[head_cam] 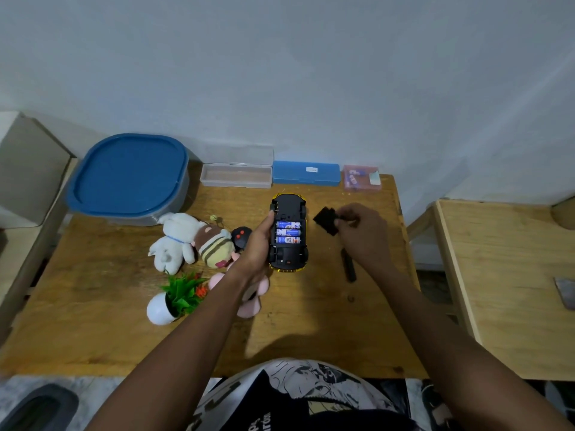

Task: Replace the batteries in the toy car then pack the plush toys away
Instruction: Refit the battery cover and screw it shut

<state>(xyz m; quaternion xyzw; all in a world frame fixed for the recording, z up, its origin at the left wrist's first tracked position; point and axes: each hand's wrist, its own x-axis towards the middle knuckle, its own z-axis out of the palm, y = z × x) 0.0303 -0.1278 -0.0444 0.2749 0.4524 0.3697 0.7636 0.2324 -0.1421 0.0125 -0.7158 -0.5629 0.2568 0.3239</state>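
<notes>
- The left hand [259,244] grips the upturned plastic toy car [287,206], its cylindrical batteries [288,233] exposed.
- The right hand [361,234] pinches a flat black battery cover [325,219] right of the car.
- Fuzzy plush toys [177,241] crowd the car's left.

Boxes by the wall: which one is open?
The clear box, its lid standing up behind it; the blue box and the tub are shut.
</notes>
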